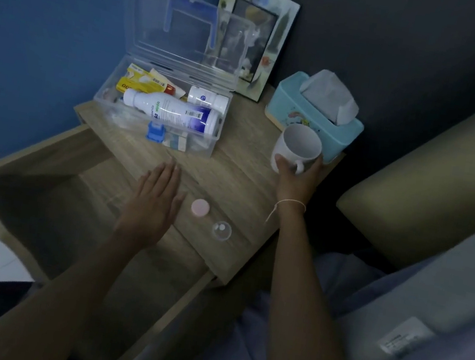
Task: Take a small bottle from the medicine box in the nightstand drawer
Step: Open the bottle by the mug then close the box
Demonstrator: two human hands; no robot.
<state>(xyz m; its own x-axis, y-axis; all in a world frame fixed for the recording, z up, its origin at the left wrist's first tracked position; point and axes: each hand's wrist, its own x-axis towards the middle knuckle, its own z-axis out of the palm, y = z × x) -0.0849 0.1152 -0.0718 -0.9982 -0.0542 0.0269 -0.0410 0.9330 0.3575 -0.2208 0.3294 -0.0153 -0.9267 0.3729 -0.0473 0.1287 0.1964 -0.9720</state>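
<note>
The clear plastic medicine box (201, 147) stands open on the nightstand top, its lid leaning back. Inside lie a large white bottle (172, 113), a small white bottle (208, 98) behind it, and yellow packets (140, 80). A small clear bottle (221, 230) with a white pill in it stands uncapped near the nightstand's front edge, with its pink cap (200, 207) just to its left. My left hand (155, 199) hovers flat and open, left of the cap, holding nothing. My right hand (299, 175) grips a white mug (297, 150) at the right edge.
The nightstand drawer (41, 222) is pulled out to the left and looks empty. A picture frame (255, 35) and a teal tissue box (312, 117) stand at the back. A bed with a pillow (443, 184) lies to the right.
</note>
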